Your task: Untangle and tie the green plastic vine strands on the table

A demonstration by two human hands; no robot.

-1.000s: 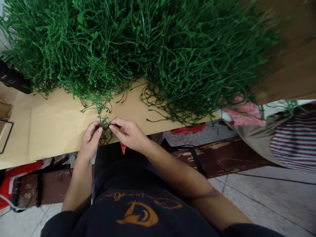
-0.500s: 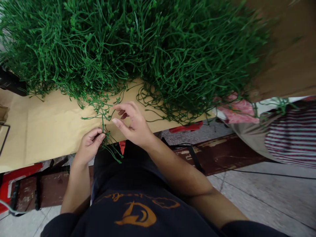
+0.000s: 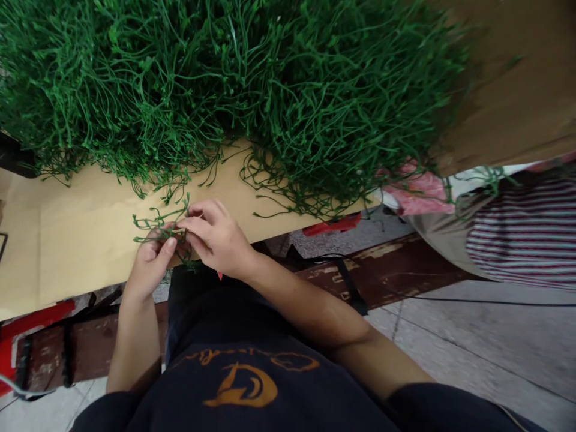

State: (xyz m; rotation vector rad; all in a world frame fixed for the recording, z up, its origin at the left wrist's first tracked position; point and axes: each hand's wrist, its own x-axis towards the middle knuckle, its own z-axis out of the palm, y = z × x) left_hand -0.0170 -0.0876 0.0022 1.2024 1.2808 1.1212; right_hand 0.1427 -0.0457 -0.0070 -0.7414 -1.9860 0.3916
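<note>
A small green plastic sprig [image 3: 155, 223] with thin branching stems is between my two hands, over the near edge of the cardboard-covered table [image 3: 67, 240]. My left hand [image 3: 150, 261] pinches its stems between thumb and fingers. From the right, my right hand [image 3: 218, 237] reaches across, its fingers closed on the sprig's stems beside the left fingertips. The exact grip of the fingertips is partly hidden. Beyond both hands lies a large heap of similar green stems [image 3: 243, 90], with loose ends hanging toward the hands.
At the right sits another person in a striped garment [image 3: 522, 240], beside a pink bag [image 3: 418, 192]. A black object [image 3: 15, 157] stands at the left edge. Below the table are a dark red bench [image 3: 396, 270] and red material [image 3: 333, 225].
My right hand has moved left and down and closed on the sprig. The sprig's branches now point more to the left, and the whole view has shifted slightly.
</note>
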